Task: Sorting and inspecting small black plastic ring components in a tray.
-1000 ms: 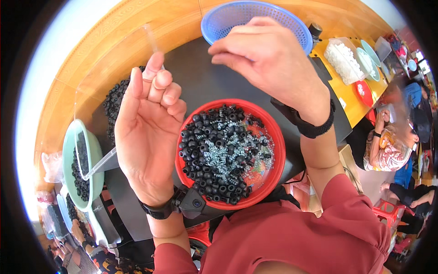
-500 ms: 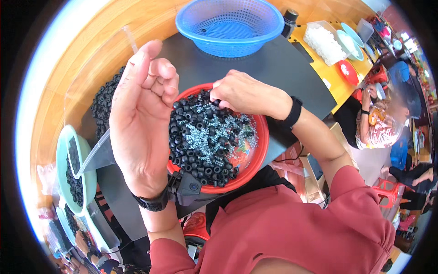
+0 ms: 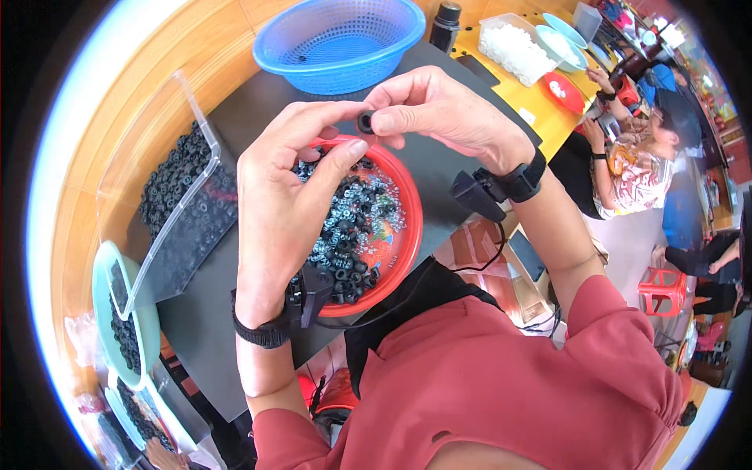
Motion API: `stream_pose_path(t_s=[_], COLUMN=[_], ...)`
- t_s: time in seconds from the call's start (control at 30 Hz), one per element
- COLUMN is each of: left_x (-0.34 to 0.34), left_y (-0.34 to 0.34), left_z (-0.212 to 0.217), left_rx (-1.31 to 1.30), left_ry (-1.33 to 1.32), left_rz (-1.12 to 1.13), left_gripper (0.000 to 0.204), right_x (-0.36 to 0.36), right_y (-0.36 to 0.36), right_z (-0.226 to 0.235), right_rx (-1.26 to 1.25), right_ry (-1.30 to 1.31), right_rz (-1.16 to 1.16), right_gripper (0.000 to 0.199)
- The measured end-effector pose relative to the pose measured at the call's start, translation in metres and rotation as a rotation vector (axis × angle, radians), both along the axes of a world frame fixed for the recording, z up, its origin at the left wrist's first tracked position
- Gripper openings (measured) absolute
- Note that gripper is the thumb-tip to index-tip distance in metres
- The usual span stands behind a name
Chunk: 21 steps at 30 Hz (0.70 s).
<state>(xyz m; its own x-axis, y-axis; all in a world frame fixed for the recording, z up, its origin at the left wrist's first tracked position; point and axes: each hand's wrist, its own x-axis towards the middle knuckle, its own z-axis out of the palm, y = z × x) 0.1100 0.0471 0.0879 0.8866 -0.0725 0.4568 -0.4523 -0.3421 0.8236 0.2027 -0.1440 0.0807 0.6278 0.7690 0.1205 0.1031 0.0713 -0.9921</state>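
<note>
Over the red basin (image 3: 415,211), my right hand (image 3: 439,110) pinches a small black round cap with a hollow middle (image 3: 365,121) between thumb and fingers. My left hand (image 3: 286,168) is raised beside it, its thumb and forefinger apart; the forefinger tip reaches close to the cap. Whether it touches the cap I cannot tell. Under my hands, the basin holds many similar black caps (image 3: 345,270) and small silvery springs (image 3: 333,223). My left hand and wrist hide its left part.
A blue perforated basket (image 3: 345,78) stands at the back. On the left are a clear bin (image 3: 184,258) heaped with black pieces and a pale green basin (image 3: 102,290). A dark bottle (image 3: 445,27) and a tub of white pieces (image 3: 513,51) are farther right. A co-worker (image 3: 634,168) sits at right.
My right hand has lifted out of the red basin with a black cap. My left hand has turned and moved right to meet it. The view has shifted a little.
</note>
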Motion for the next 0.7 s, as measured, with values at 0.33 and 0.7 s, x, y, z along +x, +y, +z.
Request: stream_pose_path(t_s=[0.33,0.7], left_x=[-0.006,0.002], left_y=[-0.001,0.026], left_z=[0.004,0.007], left_rx=[0.023,-0.637], left_ry=[-0.017,0.217], left_rz=[0.084,0.002], left_gripper=[0.021,0.036], right_x=[-0.024,-0.024], right_y=[0.008,0.030], right_z=[0.003,-0.055], right_rx=[0.108,-0.450], right_ry=[0.245,-0.930], right_rz=[0.005,0.024], right_gripper=[0.026,0.021])
